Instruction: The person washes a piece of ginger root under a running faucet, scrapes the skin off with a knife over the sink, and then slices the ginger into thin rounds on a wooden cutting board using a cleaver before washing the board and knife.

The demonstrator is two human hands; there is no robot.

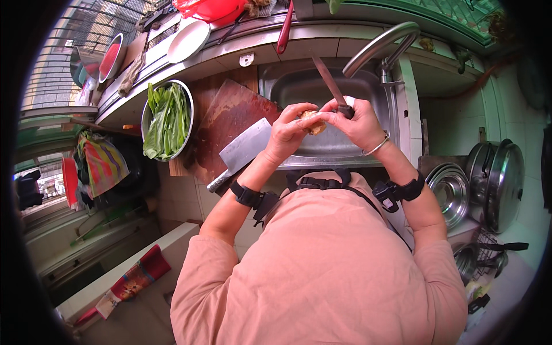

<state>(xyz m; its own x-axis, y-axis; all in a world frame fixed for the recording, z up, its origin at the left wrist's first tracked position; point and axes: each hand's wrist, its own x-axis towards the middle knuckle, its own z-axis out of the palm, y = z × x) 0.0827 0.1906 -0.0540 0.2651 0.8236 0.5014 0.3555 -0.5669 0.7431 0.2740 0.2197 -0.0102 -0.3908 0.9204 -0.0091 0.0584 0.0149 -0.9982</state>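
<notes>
Over the stainless steel sink (340,146), my left hand (286,129) grips a small knobbly yellowish-brown piece (318,128), which looks like ginger root. My right hand (360,120) holds a narrow knife (328,82) by its dark handle, the blade slanting up and away from me. The right thumb and fingertips meet the piece, and the knife's edge is off it. To the left, a cleaver (246,144) lies on a reddish-brown wooden cutting board (215,125), its handle towards me. Beyond it a metal bowl (190,129) is filled with green leafy vegetables (166,123).
A curved faucet (381,39) arches over the sink's far right. On the ledge behind are a white plate (189,41) and a red-handled utensil (284,32). Stacked metal basins (448,194) and lidded pots (502,185) stand at the right.
</notes>
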